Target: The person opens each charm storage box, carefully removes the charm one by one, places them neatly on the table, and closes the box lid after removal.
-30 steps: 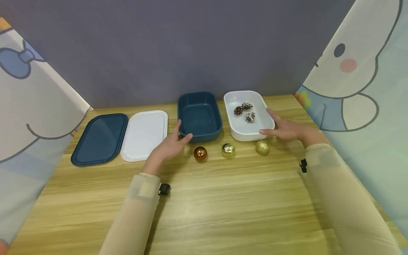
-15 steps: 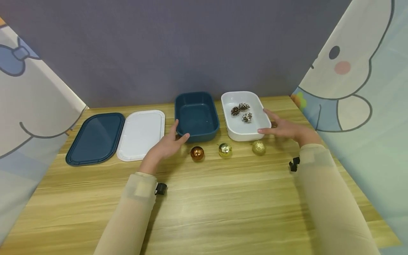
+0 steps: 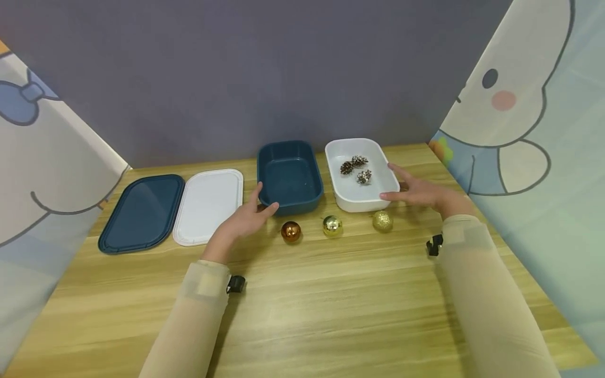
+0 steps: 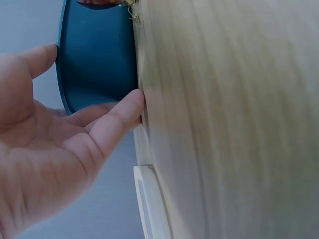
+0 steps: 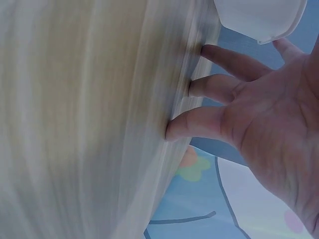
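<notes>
In the head view my left hand (image 3: 242,219) is at the near left corner of a dark blue rectangular box (image 3: 292,181). The left wrist view shows the thumb at the box's rim and the other fingers spread along its side, down to the table. My right hand (image 3: 419,192) reaches the near right corner of a white box (image 3: 347,190), thumb on the rim; in the right wrist view several fingertips (image 5: 174,130) rest on the table. Inside the white box lie three frosted pine cones (image 3: 364,177). A copper bauble (image 3: 291,231), a shiny gold bauble (image 3: 333,226) and a glittery gold bauble (image 3: 382,221) line up before the boxes.
To the left, a dark blue lid (image 3: 142,214) and a white lid (image 3: 209,207) lie flat side by side on the wooden table (image 3: 331,304). A grey wall panel (image 3: 283,73) stands close behind the boxes, and cartoon-printed cloths hang at both sides.
The head view has shifted slightly. Both hands stay at the corners of their boxes, and the boxes, baubles and lids keep their places.
</notes>
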Demonstrator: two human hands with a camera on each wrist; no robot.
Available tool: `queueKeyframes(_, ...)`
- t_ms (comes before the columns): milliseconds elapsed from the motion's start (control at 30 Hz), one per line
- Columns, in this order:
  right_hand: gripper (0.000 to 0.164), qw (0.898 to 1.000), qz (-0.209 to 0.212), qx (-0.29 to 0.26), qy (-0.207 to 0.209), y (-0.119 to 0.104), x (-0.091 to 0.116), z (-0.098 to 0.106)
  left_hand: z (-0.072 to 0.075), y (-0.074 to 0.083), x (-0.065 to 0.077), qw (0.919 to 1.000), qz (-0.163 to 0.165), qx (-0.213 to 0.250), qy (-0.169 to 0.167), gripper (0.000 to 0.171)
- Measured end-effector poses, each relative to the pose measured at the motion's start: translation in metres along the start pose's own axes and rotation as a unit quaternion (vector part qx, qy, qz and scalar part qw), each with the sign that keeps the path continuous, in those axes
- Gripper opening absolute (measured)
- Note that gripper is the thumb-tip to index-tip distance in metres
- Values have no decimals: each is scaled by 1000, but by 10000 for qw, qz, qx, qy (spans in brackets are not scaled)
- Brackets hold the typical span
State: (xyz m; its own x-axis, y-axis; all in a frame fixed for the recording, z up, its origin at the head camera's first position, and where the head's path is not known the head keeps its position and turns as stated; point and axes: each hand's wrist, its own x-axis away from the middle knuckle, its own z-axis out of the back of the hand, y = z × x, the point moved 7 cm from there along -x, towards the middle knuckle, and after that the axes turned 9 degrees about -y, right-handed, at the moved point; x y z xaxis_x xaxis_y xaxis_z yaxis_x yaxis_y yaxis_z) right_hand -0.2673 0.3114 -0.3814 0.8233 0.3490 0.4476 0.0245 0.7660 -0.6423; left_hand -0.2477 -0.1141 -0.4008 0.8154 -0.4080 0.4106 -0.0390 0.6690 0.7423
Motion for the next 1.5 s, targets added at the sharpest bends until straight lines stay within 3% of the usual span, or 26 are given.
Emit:
queueKeyframes(367,109,10000,22,6,-9,0,-4,1,6,0,6,9999,-90,-124,76,88)
queueKeyframes(633,109,10000,-21,-48,13,7,4,3,3,13,4,9983,-440,-374,82,41)
queueKeyframes(733,109,9999,-54,-96,4,10,8,4,3,18,4,9980,-518,-339,88,33)
queueKeyframes(1067,108,9997,-177,-161,23,21,20,8,-1,25,0,9965,-720,-396,-176,30)
queueKeyframes(1300,107,9996,-208,-162,100,27,24,10,-2,30,-2,9953,-873,-155,-395,31)
queueKeyframes(1400,106,9997,-153,-150,100,24,21,9,2,32,2,9955,-710,-448,-446,39)
queueKeyframes(1500,107,9997,-155,-147,77,19,20,9,9,53,4,9905,-611,-1150,-437,53)
